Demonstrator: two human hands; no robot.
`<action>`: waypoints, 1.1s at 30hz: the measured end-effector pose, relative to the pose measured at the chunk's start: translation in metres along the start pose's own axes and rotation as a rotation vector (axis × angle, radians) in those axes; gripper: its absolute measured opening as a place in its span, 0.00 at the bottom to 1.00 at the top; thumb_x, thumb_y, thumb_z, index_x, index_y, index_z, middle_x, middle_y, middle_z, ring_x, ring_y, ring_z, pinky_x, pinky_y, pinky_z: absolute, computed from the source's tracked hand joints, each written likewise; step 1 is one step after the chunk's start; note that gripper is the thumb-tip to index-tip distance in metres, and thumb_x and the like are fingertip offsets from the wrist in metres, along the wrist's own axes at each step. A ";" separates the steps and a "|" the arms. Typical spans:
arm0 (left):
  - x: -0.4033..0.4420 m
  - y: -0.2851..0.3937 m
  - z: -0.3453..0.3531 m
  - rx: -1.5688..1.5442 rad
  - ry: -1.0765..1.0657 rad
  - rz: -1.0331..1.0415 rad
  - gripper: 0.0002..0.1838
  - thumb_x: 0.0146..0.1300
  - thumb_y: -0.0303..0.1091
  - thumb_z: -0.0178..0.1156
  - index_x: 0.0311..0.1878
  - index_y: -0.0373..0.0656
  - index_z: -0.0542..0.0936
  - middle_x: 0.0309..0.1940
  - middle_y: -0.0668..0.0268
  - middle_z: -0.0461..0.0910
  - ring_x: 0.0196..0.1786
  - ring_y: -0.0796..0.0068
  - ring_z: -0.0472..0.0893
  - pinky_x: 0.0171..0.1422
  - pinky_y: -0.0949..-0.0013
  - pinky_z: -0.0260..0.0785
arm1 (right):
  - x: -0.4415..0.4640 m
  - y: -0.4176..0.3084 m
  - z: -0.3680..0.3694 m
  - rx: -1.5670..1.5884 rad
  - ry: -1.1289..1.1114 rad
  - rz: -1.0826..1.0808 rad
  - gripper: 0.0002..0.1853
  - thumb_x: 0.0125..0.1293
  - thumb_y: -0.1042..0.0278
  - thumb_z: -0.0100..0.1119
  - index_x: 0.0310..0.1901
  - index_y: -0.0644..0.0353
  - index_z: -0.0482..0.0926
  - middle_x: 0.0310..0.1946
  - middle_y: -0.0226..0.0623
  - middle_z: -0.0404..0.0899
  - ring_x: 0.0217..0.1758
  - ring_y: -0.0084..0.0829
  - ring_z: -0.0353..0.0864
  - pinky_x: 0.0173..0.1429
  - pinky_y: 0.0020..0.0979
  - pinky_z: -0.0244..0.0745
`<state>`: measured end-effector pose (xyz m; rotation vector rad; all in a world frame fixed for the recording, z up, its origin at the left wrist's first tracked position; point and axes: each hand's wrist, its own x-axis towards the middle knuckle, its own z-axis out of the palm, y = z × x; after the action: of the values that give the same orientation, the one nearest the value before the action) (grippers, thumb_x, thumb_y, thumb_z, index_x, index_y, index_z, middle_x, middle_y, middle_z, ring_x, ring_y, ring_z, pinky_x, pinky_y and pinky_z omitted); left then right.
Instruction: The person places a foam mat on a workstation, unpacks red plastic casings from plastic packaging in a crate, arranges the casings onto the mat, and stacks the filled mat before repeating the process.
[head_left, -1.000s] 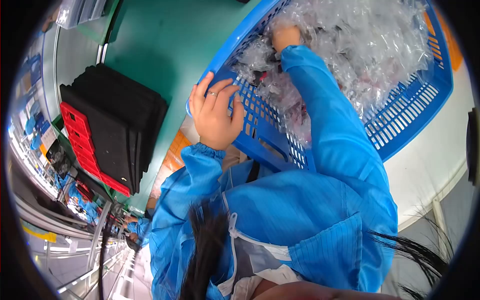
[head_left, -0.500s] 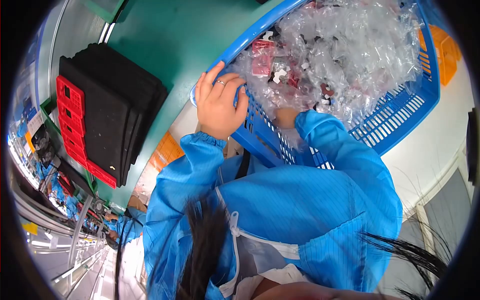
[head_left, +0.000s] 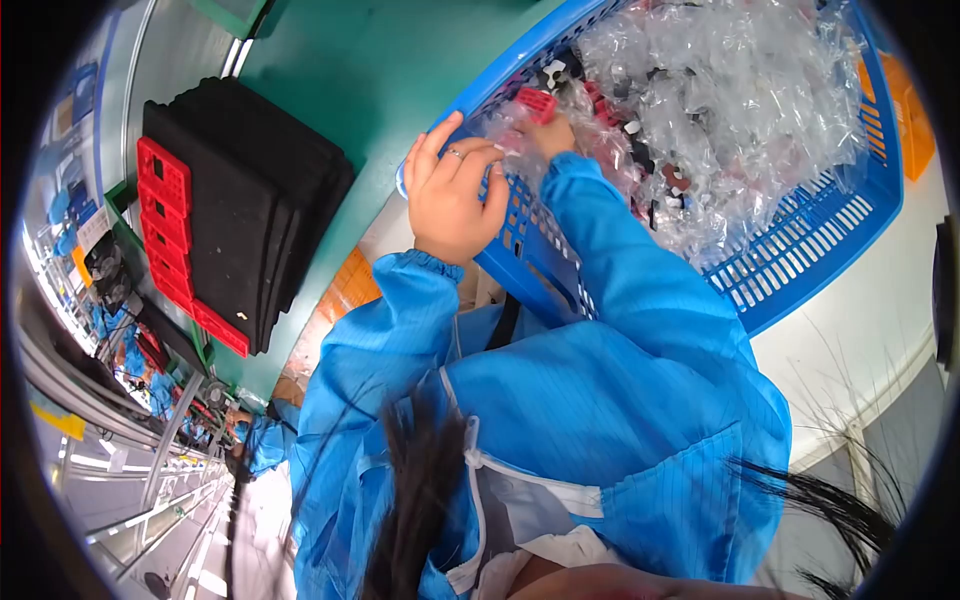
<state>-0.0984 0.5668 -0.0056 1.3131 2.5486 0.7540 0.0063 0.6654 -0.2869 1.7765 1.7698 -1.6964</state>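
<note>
My left hand [head_left: 455, 205], with a ring on one finger, grips the near left corner of a blue plastic basket [head_left: 800, 268], its fingers over the rim and the thumb on the inner side. Inside the basket, my right hand [head_left: 552, 138] is closed at a red plastic part [head_left: 538, 104] among crinkled clear film; its fingertips are partly hidden. Clear plastic bags [head_left: 730, 110] fill the basket, with red, black, white and brown small parts showing through them.
A stack of black foam sheets [head_left: 245, 200] lies on the green tabletop [head_left: 340, 70] at left, with red plastic frames [head_left: 168, 235] along its edge. An orange crate [head_left: 905, 115] stands beyond the basket. Another person's blue sleeve [head_left: 265, 440] shows at lower left.
My right hand has moved up and left inside the basket, from deep among the bags to the red part near the left rim. My left hand stays on the basket corner.
</note>
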 end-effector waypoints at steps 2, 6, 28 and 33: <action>-0.003 0.002 -0.001 0.001 0.013 0.006 0.05 0.51 0.27 0.60 0.33 0.48 0.81 0.39 0.72 0.81 0.63 0.59 0.68 0.66 0.49 0.54 | -0.004 0.016 -0.023 0.314 -0.179 -0.053 0.28 0.44 0.67 0.72 0.50 0.64 0.74 0.43 0.43 0.81 0.43 0.32 0.81 0.48 0.32 0.75; -0.001 0.002 -0.004 -0.069 0.061 0.068 0.17 0.50 0.31 0.63 0.46 0.44 0.77 0.50 0.64 0.76 0.62 0.57 0.68 0.67 0.49 0.54 | -0.100 -0.059 -0.115 0.421 -0.229 -0.305 0.45 0.46 0.76 0.69 0.66 0.63 0.56 0.55 0.39 0.72 0.52 0.30 0.76 0.54 0.29 0.73; -0.014 0.085 -0.008 -1.398 -0.257 -0.507 0.37 0.49 0.26 0.71 0.62 0.37 0.63 0.42 0.53 0.79 0.42 0.72 0.81 0.45 0.74 0.75 | -0.184 -0.132 -0.193 0.773 -0.003 -0.384 0.11 0.70 0.63 0.51 0.44 0.62 0.77 0.32 0.27 0.79 0.35 0.18 0.77 0.41 0.20 0.72; -0.011 0.086 0.003 -0.876 -0.484 -0.370 0.33 0.51 0.32 0.71 0.59 0.37 0.66 0.36 0.60 0.80 0.36 0.76 0.80 0.37 0.74 0.73 | -0.153 -0.095 -0.185 1.188 0.027 -0.225 0.10 0.69 0.63 0.52 0.33 0.59 0.73 0.31 0.34 0.79 0.30 0.25 0.79 0.36 0.28 0.75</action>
<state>-0.0292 0.6004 0.0348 0.6048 1.6641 1.1074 0.0912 0.7334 -0.0521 1.8847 0.9459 -3.2215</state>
